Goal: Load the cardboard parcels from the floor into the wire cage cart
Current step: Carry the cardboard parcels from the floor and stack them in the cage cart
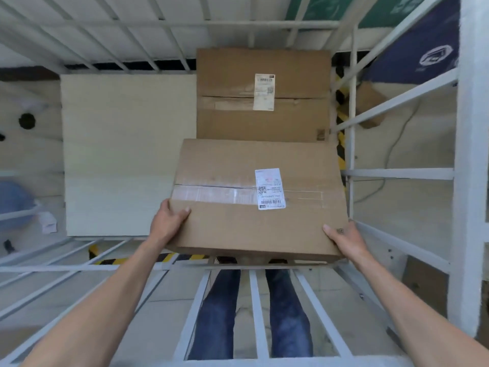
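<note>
bare forearms point(412, 308), blue jeans point(219, 313), dark shoes point(225, 259)

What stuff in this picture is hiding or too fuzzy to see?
Head view only.
- Print on the label of the held parcel: too small and blurred to read.
- Fingers of the left hand and right hand: mostly hidden beneath that parcel.
- Shoes: mostly covered by the parcel's near edge.
- Blue thing at the left: blurred and cut off by the frame edge.
</note>
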`<control>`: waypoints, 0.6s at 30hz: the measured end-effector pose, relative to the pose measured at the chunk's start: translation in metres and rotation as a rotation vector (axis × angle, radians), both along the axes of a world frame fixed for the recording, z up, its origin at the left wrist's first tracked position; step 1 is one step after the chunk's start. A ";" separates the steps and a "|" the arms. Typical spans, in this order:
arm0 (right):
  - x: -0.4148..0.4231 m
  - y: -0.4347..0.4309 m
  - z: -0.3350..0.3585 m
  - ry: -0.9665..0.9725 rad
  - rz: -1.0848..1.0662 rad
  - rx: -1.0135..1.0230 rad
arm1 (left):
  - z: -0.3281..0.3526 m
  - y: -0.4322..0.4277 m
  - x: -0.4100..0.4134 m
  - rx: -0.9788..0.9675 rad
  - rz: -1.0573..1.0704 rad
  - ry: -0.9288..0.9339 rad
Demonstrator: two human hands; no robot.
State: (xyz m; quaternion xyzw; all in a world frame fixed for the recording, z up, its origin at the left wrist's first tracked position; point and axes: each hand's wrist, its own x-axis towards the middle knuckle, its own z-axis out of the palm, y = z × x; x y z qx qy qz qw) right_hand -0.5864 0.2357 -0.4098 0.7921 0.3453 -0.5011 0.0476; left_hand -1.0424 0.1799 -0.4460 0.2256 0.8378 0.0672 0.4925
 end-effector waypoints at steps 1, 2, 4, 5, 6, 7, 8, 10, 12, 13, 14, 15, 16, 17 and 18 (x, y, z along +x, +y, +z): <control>0.002 0.001 -0.011 0.005 0.009 0.007 | -0.013 0.002 0.001 0.000 0.000 0.001; 0.003 0.004 -0.021 0.018 0.020 0.015 | -0.022 0.005 0.002 0.000 0.005 0.001; 0.008 0.008 -0.049 0.033 0.047 0.021 | -0.051 0.006 0.006 -0.009 0.029 0.001; 0.010 0.011 -0.061 0.033 0.056 0.026 | -0.064 0.005 0.008 -0.021 0.039 -0.006; 0.012 0.012 -0.072 0.028 0.059 0.032 | -0.076 0.001 0.011 -0.041 0.044 -0.016; 0.015 0.011 -0.083 0.016 0.063 0.042 | -0.087 -0.004 0.016 -0.062 0.044 -0.027; 0.017 0.009 -0.093 -0.003 0.072 0.047 | -0.098 -0.008 0.020 -0.079 0.043 -0.038; 0.020 0.001 -0.112 -0.069 0.113 0.025 | -0.118 -0.011 0.027 -0.100 0.055 -0.067; 0.020 -0.003 -0.130 -0.099 0.131 -0.012 | -0.136 -0.008 0.032 -0.119 0.090 -0.094; 0.019 -0.005 -0.137 -0.086 0.126 -0.025 | -0.144 -0.006 0.033 -0.128 0.107 -0.111; 0.017 -0.005 -0.144 -0.069 0.134 -0.032 | -0.150 -0.006 0.034 -0.140 0.111 -0.130; 0.014 -0.006 -0.150 -0.050 0.156 -0.040 | -0.156 -0.006 0.035 -0.154 0.098 -0.149; 0.009 -0.005 -0.156 -0.018 0.176 -0.052 | -0.162 -0.006 0.037 -0.169 0.077 -0.167; 0.002 -0.005 -0.161 0.027 0.186 -0.070 | -0.168 -0.006 0.040 -0.173 0.064 -0.179; -0.007 -0.004 -0.166 0.073 0.201 -0.086 | -0.173 -0.005 0.043 -0.168 0.059 -0.181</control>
